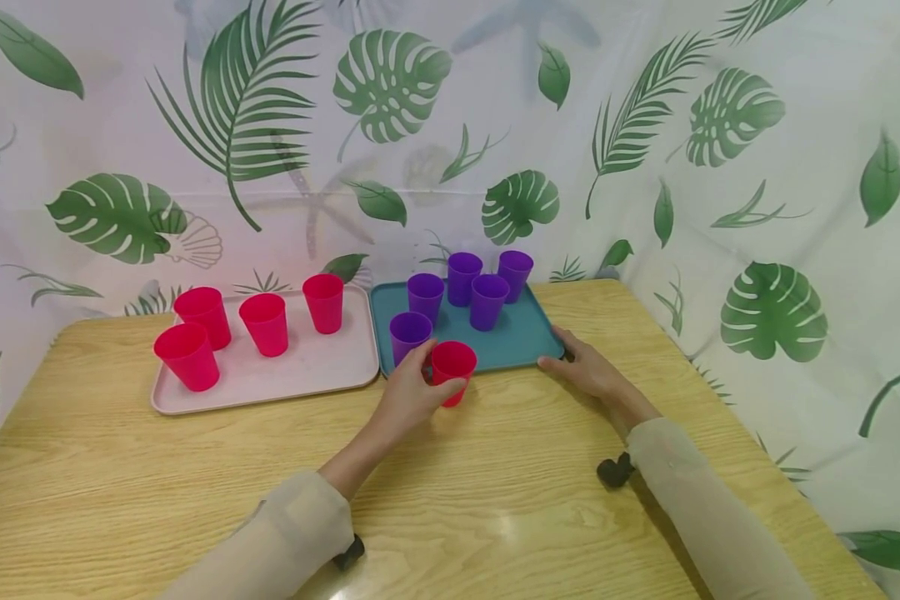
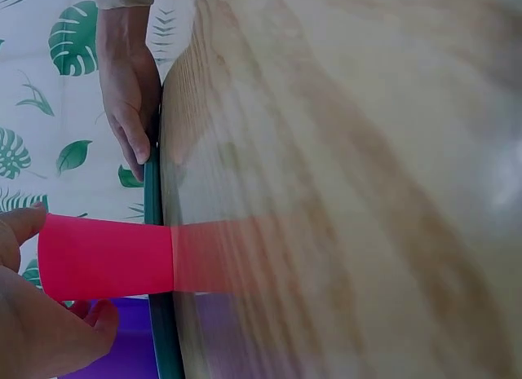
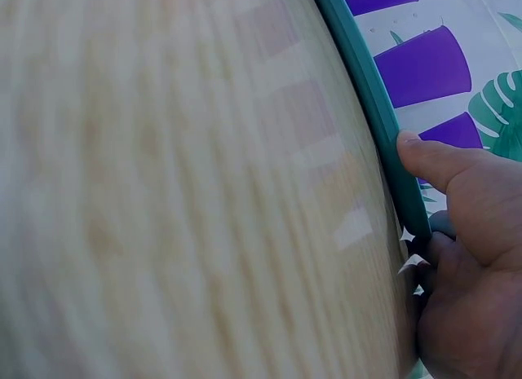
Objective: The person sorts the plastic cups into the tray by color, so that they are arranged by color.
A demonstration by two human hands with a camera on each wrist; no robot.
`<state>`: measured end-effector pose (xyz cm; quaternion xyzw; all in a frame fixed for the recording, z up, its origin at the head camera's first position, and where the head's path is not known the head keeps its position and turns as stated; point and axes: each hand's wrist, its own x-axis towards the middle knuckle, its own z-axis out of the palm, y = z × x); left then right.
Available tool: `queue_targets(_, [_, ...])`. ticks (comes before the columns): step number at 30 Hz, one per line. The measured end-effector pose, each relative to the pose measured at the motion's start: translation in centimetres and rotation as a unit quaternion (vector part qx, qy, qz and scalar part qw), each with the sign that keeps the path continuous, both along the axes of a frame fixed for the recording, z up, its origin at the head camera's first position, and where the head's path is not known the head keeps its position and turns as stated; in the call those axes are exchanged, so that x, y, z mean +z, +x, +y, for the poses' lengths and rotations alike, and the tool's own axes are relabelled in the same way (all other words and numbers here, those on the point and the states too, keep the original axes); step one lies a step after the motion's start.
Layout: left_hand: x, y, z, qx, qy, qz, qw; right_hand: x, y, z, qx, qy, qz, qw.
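Note:
My left hand (image 1: 411,392) grips a red cup (image 1: 454,360) upright at the front edge of the teal tray (image 1: 506,352). In the left wrist view the cup (image 2: 106,257) appears sideways, thumb and fingers on either side of it, and its base meets its reflection on the table. My right hand (image 1: 587,367) holds the teal tray's front right corner; in the right wrist view the thumb of this hand (image 3: 477,224) lies on the rim, other fingers partly hidden. Several purple cups (image 1: 488,302) stand upright on the teal tray, the nearest one partly behind my left hand.
Left of the teal tray, a pale pink tray (image 1: 300,371) carries several upright red cups (image 1: 264,325). Both trays lie side by side on a wooden table (image 1: 495,500). A leaf-patterned sheet (image 1: 435,100) hangs behind and to the right.

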<state>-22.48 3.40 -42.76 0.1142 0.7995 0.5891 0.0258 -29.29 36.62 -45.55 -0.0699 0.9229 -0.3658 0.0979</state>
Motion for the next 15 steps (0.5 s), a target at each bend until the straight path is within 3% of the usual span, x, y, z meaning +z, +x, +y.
queue_targets(7, [-0.28,-0.67,0.63,0.002,-0.005,0.021,0.9998,0.02,-0.10,0.07,-0.003,0.002,-0.005,1.0000])
queue_targets(15, [-0.37,-0.69,0.93,-0.001,-0.006,0.014,0.9999,-0.05,-0.12,0.11,0.000,-0.004,-0.001,1.0000])
